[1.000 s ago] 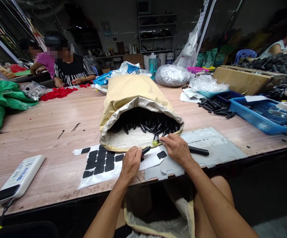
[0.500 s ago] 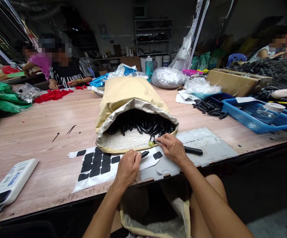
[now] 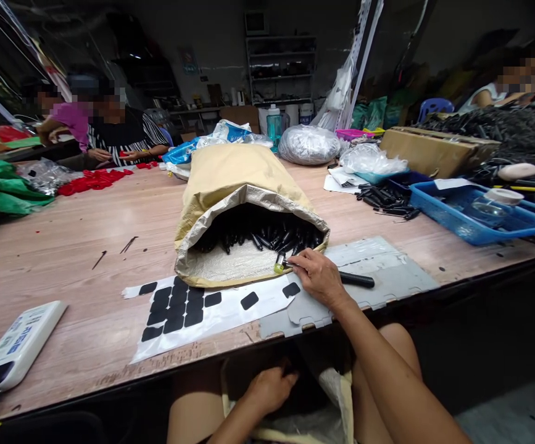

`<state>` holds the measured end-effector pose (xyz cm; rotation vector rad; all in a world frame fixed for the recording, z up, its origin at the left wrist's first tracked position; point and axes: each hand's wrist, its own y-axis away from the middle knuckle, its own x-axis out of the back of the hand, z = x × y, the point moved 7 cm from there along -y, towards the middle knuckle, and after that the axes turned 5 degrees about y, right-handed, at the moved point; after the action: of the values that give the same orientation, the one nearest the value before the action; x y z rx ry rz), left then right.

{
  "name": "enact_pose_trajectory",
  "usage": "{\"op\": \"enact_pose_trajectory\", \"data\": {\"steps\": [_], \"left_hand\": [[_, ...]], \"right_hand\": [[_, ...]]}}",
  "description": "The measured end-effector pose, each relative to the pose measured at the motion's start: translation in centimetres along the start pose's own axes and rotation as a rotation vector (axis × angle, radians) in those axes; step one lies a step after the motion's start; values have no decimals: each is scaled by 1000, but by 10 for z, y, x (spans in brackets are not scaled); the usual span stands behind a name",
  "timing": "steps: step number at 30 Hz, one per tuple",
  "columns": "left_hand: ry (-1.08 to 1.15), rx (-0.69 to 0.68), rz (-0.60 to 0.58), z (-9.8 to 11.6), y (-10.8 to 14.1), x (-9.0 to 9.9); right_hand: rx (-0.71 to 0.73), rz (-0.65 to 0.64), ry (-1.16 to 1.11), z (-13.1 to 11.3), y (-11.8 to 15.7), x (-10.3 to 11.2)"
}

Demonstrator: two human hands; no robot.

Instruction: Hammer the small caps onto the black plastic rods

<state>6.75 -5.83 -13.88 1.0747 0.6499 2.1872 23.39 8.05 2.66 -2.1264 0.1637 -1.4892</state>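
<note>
My right hand (image 3: pixel 318 274) is closed around the shaft of a small hammer (image 3: pixel 356 280), its black handle sticking out to the right. The yellowish-tipped hammer head (image 3: pixel 279 263) lies at the lip of a tan paper sack (image 3: pixel 248 166). Inside that sack lie many slim black tubular parts (image 3: pixel 286 237). Below the table edge, my left hand (image 3: pixel 269 390) hovers over the mouth of a second sack (image 3: pixel 347 401) between my legs. Its fingers look slightly apart in shadow, with no held part discernible. A white sheet of black rounded stickers (image 3: pixel 174 305) lies before the first sack.
A grey board (image 3: pixel 382 271) lies under the hammer. To the right stand a blue basket (image 3: pixel 475 216) with a jar and a pile of black parts (image 3: pixel 382 200). A white device (image 3: pixel 21 339) lies at left. Co-workers sit across the table near red pieces (image 3: pixel 94 180).
My left hand has moved from the sticker sheet down to the lower sack, and the black part it held is out of sight. My right hand stays on the hammer.
</note>
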Motion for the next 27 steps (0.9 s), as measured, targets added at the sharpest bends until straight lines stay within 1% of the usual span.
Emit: {"op": "enact_pose_trajectory", "data": {"steps": [2, 3, 5, 7, 9, 10, 11, 12, 13, 14, 15, 17, 18, 19, 20, 21, 23, 25, 27], "left_hand": [[39, 47, -63, -8, -13, -13], [36, 37, -72, -7, -15, -14], [-10, -41, -72, 5, -7, -6], [-81, -177, -118, 29, 14, 12], [-129, -338, -225, 58, 41, 37], [-118, -411, -294, 72, 55, 52], [-43, -459, -363, 85, 65, 70], [29, -506, -387, 97, 71, 91], [67, -560, -341, 108, 72, 116], [71, -598, -230, 116, 65, 144], [58, -626, -47, 121, 55, 175], [-39, -629, 457, 125, 32, 236], [-117, -606, 646, 125, 21, 257], [-209, -577, 762, 126, 8, 271], [-310, -549, 815, 127, -5, 279], [-401, -525, 824, 128, -18, 282], [-527, -498, 795, 130, -37, 283], [-570, -485, 791, 130, -43, 281], [-576, -472, 806, 127, -43, 278]], "right_hand": [[-1, 0, -2, 0, 0, 0], [-1, -1, -3, 0, 0, 0], [0, -2, -4, 0, 0, 1], [4, -3, -6, 0, 0, 1], [8, -2, -4, -1, 0, 1], [8, 0, 0, -1, 0, 1], [7, 2, 4, -1, 1, 1], [5, 3, 8, -1, 1, 1], [5, 2, 11, -1, 1, 1], [5, 2, 11, -1, 1, 1], [6, 1, 12, -1, 1, 1], [8, 2, 9, -1, 0, 1], [9, 3, 9, -1, 0, 1], [10, 4, 8, -1, -1, 1], [10, 5, 6, 0, -1, 1], [11, 4, 4, 0, -2, 1], [12, 1, 0, 0, -3, 1], [13, -3, -3, 0, -3, 1], [13, -5, -6, -1, -3, 1]]}}
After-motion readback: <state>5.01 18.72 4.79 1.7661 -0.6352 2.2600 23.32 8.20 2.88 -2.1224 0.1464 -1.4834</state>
